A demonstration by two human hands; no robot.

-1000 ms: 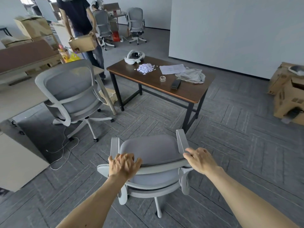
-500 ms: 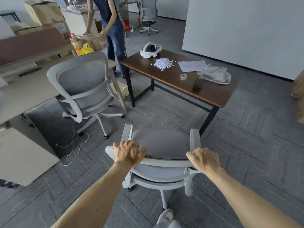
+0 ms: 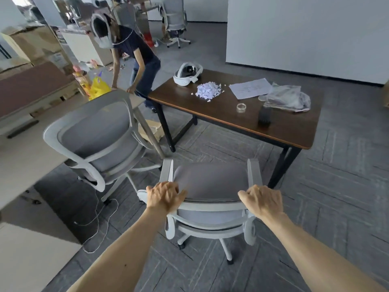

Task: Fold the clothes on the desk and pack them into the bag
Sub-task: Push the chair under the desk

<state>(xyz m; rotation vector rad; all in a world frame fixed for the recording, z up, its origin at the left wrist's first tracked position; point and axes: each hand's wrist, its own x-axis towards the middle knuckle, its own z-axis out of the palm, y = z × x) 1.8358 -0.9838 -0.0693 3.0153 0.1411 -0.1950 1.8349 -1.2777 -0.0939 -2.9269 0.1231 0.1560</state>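
A grey office chair (image 3: 210, 182) stands in front of me, its back towards me. My left hand (image 3: 165, 196) grips the left end of its backrest top, fingers curled over the rail. My right hand (image 3: 262, 200) grips the right end the same way. Beyond the chair stands a dark wooden desk (image 3: 294, 131). On its far right lies a crumpled clear plastic bag (image 3: 288, 98) with pale cloth in it. Folded clothes are not visible.
On the desk lie a white headset (image 3: 187, 75), a heap of paper scraps (image 3: 208, 91), a paper sheet (image 3: 250, 88), a tape roll (image 3: 241, 107) and a black remote (image 3: 264, 116). A second grey chair (image 3: 99, 133) stands left. A person (image 3: 134, 57) bends behind it. A light desk (image 3: 27, 157) runs along the left.
The chair and I have moved closer to the wooden desk. Both hands keep their grip on the backrest. The person at the back has bent down.
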